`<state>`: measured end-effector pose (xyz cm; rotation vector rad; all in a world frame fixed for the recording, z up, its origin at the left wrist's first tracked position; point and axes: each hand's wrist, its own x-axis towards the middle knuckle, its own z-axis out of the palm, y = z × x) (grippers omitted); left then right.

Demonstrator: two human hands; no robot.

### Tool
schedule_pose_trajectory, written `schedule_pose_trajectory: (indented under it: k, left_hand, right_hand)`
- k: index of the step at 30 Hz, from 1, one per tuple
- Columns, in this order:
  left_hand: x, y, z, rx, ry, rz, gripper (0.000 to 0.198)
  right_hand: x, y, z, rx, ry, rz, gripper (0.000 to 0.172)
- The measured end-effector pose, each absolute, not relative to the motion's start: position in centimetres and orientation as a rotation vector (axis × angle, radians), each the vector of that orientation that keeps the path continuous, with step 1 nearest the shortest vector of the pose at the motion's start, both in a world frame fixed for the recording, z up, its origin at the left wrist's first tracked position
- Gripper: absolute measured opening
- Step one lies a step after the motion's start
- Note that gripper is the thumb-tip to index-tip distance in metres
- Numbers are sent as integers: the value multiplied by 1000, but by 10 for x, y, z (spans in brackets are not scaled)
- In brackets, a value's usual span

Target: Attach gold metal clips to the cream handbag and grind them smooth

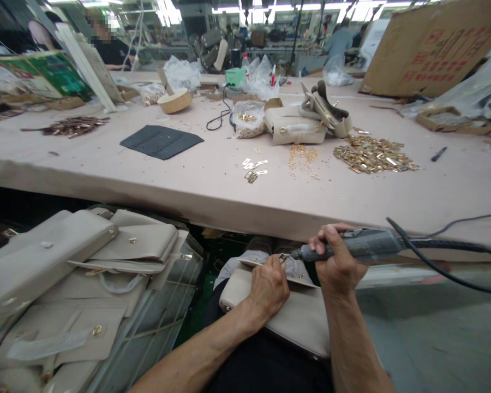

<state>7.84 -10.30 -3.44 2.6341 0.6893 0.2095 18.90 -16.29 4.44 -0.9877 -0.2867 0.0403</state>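
A beige handbag (pixel 300 322) lies across my lap below the table edge. My left hand (pixel 269 286) is closed at the bag's flap, its fingertips pinching a small metal fitting (pixel 283 257) there. Wrapped around a grey electric screwdriver (pixel 366 244), my right hand (pixel 337 259) holds it almost level, with the tip pointing left at the fitting. Whether the tip touches a screw is too small to tell. A black cord (pixel 454 246) runs from the tool's back end to the right.
Several beige bags (pixel 77 256) are stacked in a wire crate (pixel 167 311) at my left. On the table (pixel 213 185) lie a pile of gold fittings (pixel 372 154), small gold screws (pixel 301 156), white metal plates (pixel 253 165), a black sheet (pixel 161 141), another bag (pixel 297 124) and a cardboard box (pixel 433 52).
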Motion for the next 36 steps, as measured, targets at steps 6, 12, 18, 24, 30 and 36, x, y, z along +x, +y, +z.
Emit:
schedule_pose_trajectory:
  k: [6, 12, 18, 24, 30, 36]
  left_hand:
    - [78, -103, -32, 2630, 692, 204, 21]
    - [77, -103, -31, 2625, 686, 199, 21]
    - [78, -103, -34, 2627, 667, 224, 21]
    - [80, -104, -37, 2634, 658, 214, 21]
    - [80, -104, -41, 2647, 657, 153, 21]
    - [81, -105, -43, 2658, 650, 158, 21]
  right_hand:
    - [188, -158, 42, -993, -332, 27, 19]
    - [186, -157, 43, -1027, -378, 55, 21]
    - [184, -159, 39, -1115, -473, 116, 20]
    - [181, -155, 43, -1189, -575, 207, 23]
    - [179, -153, 47, -1224, -633, 327, 25]
    - [176, -147, 43, -1308, -619, 214, 27]
